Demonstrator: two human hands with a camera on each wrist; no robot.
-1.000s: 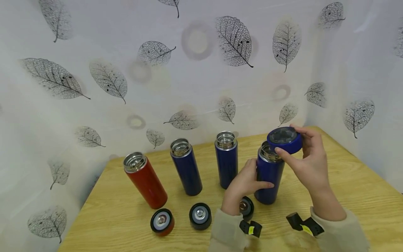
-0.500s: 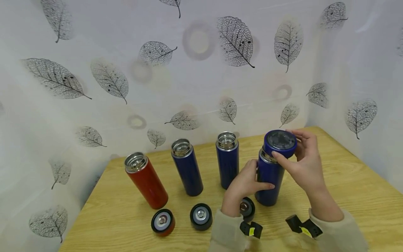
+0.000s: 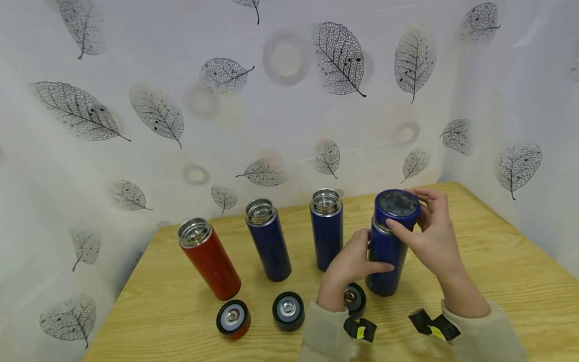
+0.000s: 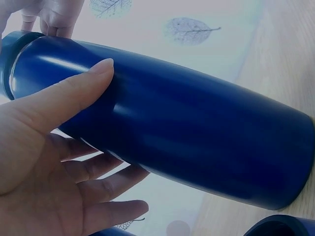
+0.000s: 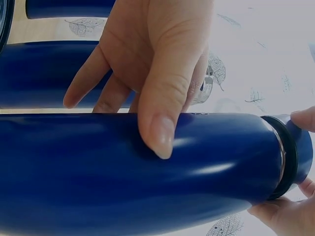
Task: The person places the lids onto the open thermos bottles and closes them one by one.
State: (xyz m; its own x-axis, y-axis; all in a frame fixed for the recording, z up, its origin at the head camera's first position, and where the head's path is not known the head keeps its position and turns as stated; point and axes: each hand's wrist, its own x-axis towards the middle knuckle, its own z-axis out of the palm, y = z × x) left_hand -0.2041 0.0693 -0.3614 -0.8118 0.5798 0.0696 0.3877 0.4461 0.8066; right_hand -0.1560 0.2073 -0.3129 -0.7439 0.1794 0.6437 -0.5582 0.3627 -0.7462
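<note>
A blue thermos bottle [image 3: 385,264] stands upright on the wooden table at the right. My left hand [image 3: 353,259] grips its body, thumb across the front and fingers round the far side. Above, my right hand [image 3: 431,234] holds a blue lid [image 3: 398,206] by its edge, right at the bottle's mouth. In the left wrist view the lid [image 4: 14,59] sits at the end of the bottle [image 4: 172,118]. The right wrist view shows the lid's dark inner ring [image 5: 285,157] against the steel rim.
An open red thermos [image 3: 212,261] and two open blue thermoses [image 3: 270,246] [image 3: 326,234] stand to the left. In front lie a red lid [image 3: 233,319] and two dark lids [image 3: 288,311] [image 3: 355,300], undersides up. A leaf-patterned curtain [image 3: 285,125] hangs behind the table [image 3: 149,301].
My right hand has brought the blue lid left and down, from tilted above the bottle to level on its mouth. The left hand keeps its grip in place.
</note>
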